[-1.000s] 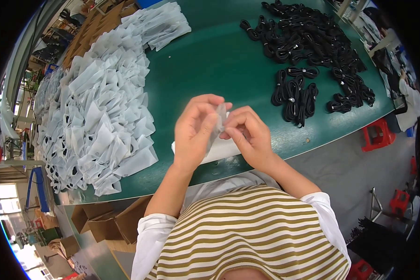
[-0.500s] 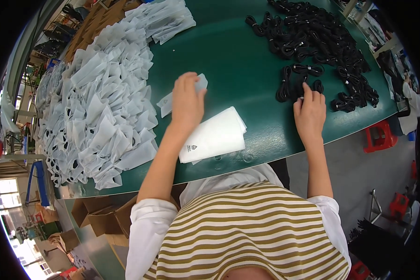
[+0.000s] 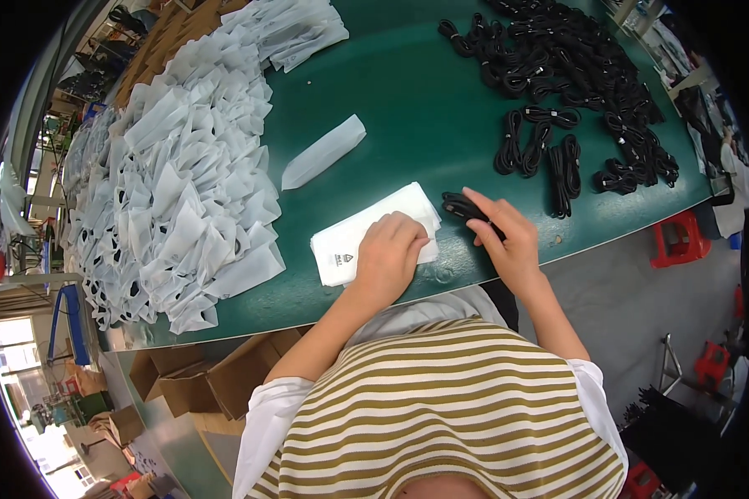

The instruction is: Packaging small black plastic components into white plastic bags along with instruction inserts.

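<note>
A stack of flat white plastic bags [image 3: 334, 241] lies near the table's front edge. My left hand [image 3: 387, 256] rests on the stack, its fingers closed at the bags' right end, on the top bag's edge. Just to the right, my right hand [image 3: 512, 241] grips a bundled black cable [image 3: 466, 206] between thumb and fingers, one end pointing toward the stack. Beyond the stack a single long bag [image 3: 324, 152] lies slantwise; what is inside barely shows.
A big heap of filled frosted bags [image 3: 200, 183] covers the table's left side. Black cable bundles [image 3: 558, 62] pile up at the far right, with a few nearer ones [image 3: 565, 176] set apart. Cardboard boxes [image 3: 212, 378] stand below the table, and a red stool [image 3: 678, 241] to the right.
My left hand has left the long bag and come back onto the white stack. My right hand has picked up a cable bundle and moved left toward the bags.
</note>
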The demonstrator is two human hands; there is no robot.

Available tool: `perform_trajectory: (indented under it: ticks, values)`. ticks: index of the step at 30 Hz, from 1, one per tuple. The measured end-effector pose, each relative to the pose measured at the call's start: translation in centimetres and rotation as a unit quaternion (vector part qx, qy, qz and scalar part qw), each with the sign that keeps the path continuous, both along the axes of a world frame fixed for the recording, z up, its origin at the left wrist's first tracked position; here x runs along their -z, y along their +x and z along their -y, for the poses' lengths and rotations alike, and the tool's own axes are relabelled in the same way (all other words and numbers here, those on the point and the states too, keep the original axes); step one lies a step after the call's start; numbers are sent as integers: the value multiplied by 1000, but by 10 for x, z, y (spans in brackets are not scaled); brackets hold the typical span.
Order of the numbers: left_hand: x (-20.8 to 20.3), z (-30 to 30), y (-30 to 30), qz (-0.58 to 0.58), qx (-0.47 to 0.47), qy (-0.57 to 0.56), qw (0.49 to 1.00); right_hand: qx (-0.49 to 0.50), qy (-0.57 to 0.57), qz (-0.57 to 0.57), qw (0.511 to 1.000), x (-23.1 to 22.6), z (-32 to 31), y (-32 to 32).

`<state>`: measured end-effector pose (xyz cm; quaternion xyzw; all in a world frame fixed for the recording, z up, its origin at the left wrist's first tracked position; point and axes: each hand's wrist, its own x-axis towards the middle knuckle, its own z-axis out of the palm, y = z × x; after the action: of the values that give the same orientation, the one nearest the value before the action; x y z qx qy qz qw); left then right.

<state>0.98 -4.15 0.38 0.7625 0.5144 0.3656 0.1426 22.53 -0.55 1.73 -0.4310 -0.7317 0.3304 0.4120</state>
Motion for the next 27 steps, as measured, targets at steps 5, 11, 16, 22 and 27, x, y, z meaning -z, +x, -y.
perform_trajectory:
  ticks: [5,11,16,22,27]
  values:
    - [2,6,-2,103,-29,-67,992,-34,35,19,999,-1,11,-4]
    - [0,9,1,77,-50,-77,993,-27,37,16,999,1,13,-3]
    - [-1,6,5,-58,-25,48,997,13,44,31,998,4,16,-2]
    - [-2,11,4,25,-48,-30,998,12,121,58,991,-4,22,0]
    - [-3,13,5,174,-38,-95,979,-55,117,72,989,-2,20,4]
